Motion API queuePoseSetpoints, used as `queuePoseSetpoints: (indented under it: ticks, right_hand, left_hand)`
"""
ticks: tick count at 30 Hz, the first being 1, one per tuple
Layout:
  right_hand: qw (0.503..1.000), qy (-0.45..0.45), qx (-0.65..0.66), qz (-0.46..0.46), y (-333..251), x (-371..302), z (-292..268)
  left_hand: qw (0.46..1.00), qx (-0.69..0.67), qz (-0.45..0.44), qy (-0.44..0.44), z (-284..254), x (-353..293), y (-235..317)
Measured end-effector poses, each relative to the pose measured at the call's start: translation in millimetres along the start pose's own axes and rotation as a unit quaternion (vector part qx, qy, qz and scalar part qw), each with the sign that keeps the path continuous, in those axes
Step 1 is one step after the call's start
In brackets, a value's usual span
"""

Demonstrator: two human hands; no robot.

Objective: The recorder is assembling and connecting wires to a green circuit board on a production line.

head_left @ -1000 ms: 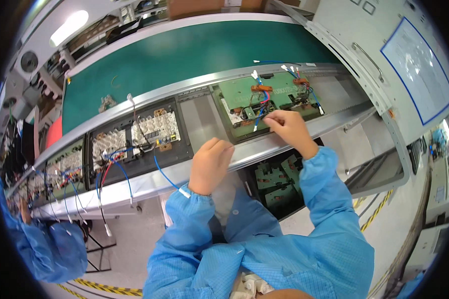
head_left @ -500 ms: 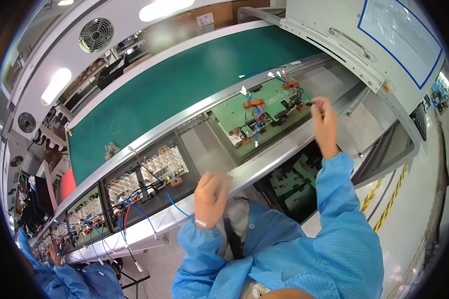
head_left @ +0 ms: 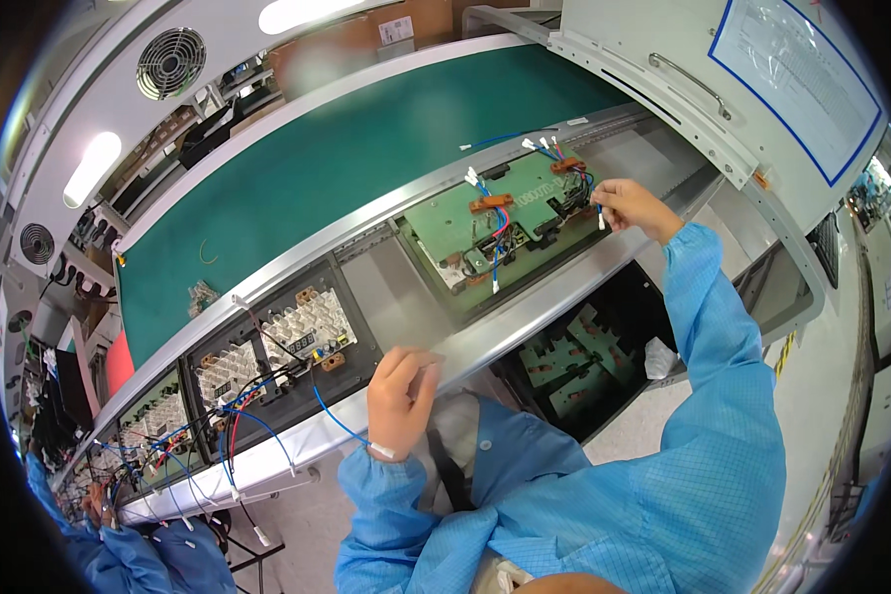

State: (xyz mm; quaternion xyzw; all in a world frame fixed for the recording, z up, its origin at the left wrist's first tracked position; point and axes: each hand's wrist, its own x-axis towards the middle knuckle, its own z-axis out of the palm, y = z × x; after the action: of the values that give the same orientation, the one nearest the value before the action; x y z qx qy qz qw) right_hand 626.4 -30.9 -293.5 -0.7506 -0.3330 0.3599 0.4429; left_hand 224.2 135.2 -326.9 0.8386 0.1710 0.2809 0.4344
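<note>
At the right end of a green circuit board [head_left: 530, 213] in a carrier tray, my right hand [head_left: 632, 208] pinches a blue wire [head_left: 598, 206] whose white connector [head_left: 602, 223] hangs below the fingertips. Brown blocks [head_left: 490, 204] and bundles of coloured wires with white plugs [head_left: 475, 180] stand on that board. My left hand [head_left: 398, 401] hovers by the front rail, its fingers loosely bent and the thumb apart, with nothing visible in it. Near its wrist ends a blue wire [head_left: 335, 416] from a tray holding a white component board [head_left: 307, 327] with a small display.
Beyond the metal rail [head_left: 366, 233] lies a green belt [head_left: 346, 168] with a loose blue wire [head_left: 505, 139] and a small clear bag [head_left: 202, 297]. A dark bin of green boards [head_left: 579, 361] sits below the rail. At far left, another person's hand [head_left: 96, 503] works.
My right hand has moved left and down toward the board's right end, and the white connector now shows below its fingers. My left hand stays near the rail. The whole view has shifted slightly.
</note>
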Motion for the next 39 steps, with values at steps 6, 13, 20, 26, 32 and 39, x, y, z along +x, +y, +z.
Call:
queuePoseSetpoints:
  ticks: [6, 13, 20, 26, 32, 39]
  right_hand:
    - [0.992, 0.0, 0.113, 0.049, 0.8, -8.1, 1.9]
    - [0.988, 0.014, 0.137, 0.073, -2.6, 2.2, 14.1]
    - [0.992, 0.041, 0.114, 0.043, 12.0, 9.5, 17.6]
    - [0.993, 0.067, 0.091, 0.02, 10.8, 2.6, 26.5]
    - [0.986, 0.103, 0.128, -0.019, 4.4, -32.6, 58.3]
    - [0.964, 0.164, 0.196, -0.077, 19.5, -52.5, 63.8]
  left_hand:
    - [1.0, 0.018, -0.002, -0.018, -1.5, 0.0, 2.9]
    - [0.999, 0.016, 0.044, 0.006, -5.0, -2.9, -2.7]
    - [0.999, 0.013, 0.03, -0.008, -10.8, -4.4, -3.7]
    - [0.999, 0.018, 0.037, -0.003, -13.9, -5.8, -3.0]
    - [0.993, 0.084, 0.076, 0.038, -4.3, 1.3, -0.7]
    - [0.952, 0.301, 0.04, -0.038, 18.3, 20.8, 18.6]
